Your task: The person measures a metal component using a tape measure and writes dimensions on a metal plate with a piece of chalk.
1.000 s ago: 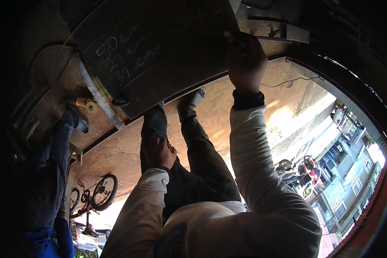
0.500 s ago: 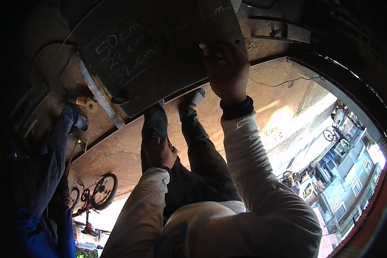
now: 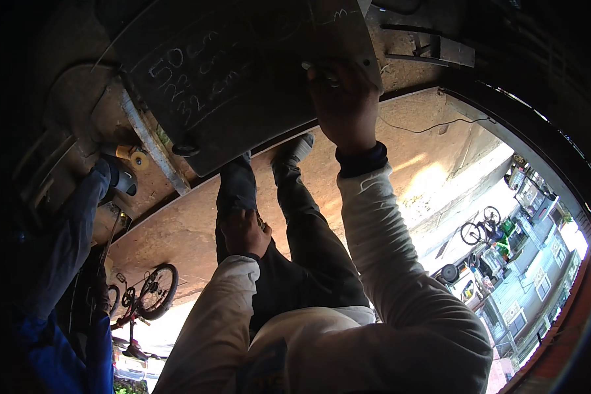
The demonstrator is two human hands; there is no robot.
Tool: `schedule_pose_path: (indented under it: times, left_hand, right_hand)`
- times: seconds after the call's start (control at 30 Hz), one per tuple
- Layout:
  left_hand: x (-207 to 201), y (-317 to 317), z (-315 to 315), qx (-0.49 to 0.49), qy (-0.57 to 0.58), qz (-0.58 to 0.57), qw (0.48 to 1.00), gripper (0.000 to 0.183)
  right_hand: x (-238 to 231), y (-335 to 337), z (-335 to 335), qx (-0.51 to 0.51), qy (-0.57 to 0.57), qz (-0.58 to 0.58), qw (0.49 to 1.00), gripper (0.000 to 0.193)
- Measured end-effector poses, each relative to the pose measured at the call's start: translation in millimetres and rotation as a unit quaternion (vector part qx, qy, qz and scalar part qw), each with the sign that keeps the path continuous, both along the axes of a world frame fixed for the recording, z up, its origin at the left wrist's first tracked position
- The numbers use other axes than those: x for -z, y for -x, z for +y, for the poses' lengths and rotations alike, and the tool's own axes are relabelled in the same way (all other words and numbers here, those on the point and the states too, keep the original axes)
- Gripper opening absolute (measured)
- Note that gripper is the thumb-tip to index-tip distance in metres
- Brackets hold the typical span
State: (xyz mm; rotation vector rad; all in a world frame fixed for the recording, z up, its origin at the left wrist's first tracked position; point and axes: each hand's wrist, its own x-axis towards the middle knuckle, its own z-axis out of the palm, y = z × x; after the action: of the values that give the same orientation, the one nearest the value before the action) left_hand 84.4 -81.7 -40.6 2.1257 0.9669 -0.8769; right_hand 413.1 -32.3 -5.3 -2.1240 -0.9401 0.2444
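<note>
So the main thing here is a big dark metal sheet (image 3: pixel 243 72) filling the upper middle of the frame, with chalk writing scrawled on its left part. Its top edge runs off into the dark, so the full outline is hard to make out. From what shows, its long axis goes from the lower left up toward the upper right, and its lower edge slants the same way.

The right hand (image 3: pixel 341 105) is up at the sheet's lower right corner. The fingers curl over something small and pale at the edge, maybe a stick of chalk or a marker, but it's mostly covered, so I can't tell what it is or whether the hand is really gripping it or just pressing on the sheet. The left hand (image 3: pixel 243 231) sits lower, centre-left, lying loosely on the knee (image 3: pixel 238 197) of the dark trousers, holding nothing.

Just left of the sheet there's a pale metal bar (image 3: pixel 152 148) running diagonally, and a yellow tape roll (image 3: pixel 138 157) next to it. Beneath everything is a tan concrete floor (image 3: pixel 190 230), with a thin cable (image 3: pixel 427 125) lying across it to the right. At the far left edge another person's blue sleeve (image 3: pixel 72 236) comes in, mostly in shadow. A bicycle (image 3: pixel 144 295) shows at the lower left, another bicycle (image 3: pixel 479 226) at the right, both tiny and warped.
</note>
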Motion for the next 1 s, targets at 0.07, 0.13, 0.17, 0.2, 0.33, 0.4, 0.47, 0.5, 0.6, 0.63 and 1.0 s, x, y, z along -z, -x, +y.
schedule_pose_path:
  times: [0.07,0.13,0.17,0.2,0.33,0.4,0.47,0.5,0.6,0.63,1.0]
  left_hand:
    - [1.6,3.6,-2.7,0.020,-0.033,-0.021,0.999,0.048]
    - [1.4,4.4,-3.7,0.015,-0.036,-0.023,0.999,0.048]
    - [0.5,3.3,-3.1,0.011,-0.039,-0.026,0.999,0.048]
    - [-0.6,2.1,-2.0,0.011,-0.039,-0.025,0.999,0.048]
    - [-1.5,0.5,1.9,0.007,-0.035,-0.035,0.999,0.045]
    - [0.2,2.3,1.6,0.008,-0.034,-0.037,0.999,0.044]
    - [1.0,3.4,1.1,0.016,-0.053,-0.049,0.997,0.043]
    - [1.1,3.5,1.2,0.016,-0.053,-0.049,0.997,0.043]
    - [1.3,2.8,1.1,0.016,-0.039,-0.036,0.998,0.044]
    - [1.1,2.6,0.8,0.010,-0.039,-0.038,0.998,0.044]
    - [0.6,2.1,1.3,0.017,-0.045,-0.034,0.998,0.046]
  right_hand:
    - [0.2,0.3,3.1,-0.007,0.011,-0.014,1.000,0.012]
    - [-0.6,0.9,7.7,-0.004,0.009,0.009,1.000,0.011]
    - [-0.3,0.1,8.8,-0.004,0.009,0.009,1.000,0.011]
    - [0.4,-1.2,9.7,-0.010,0.012,-0.002,1.000,0.011]
    - [2.5,-2.6,15.0,-0.015,0.006,-0.016,1.000,0.011]
    - [5.4,-2.7,15.5,-0.019,0.006,-0.011,1.000,0.011]
    - [6.2,-2.5,15.9,-0.023,0.006,-0.006,1.000,0.011]
    - [5.8,-2.1,16.1,-0.021,0.010,-0.006,1.000,0.011]
    - [5.0,-1.0,16.5,-0.008,0.019,-0.008,1.000,0.009]
    - [5.0,-0.7,16.6,0.002,0.024,-0.009,1.000,0.008]
    - [9.9,3.5,18.6,0.009,0.013,-0.011,1.000,0.007]
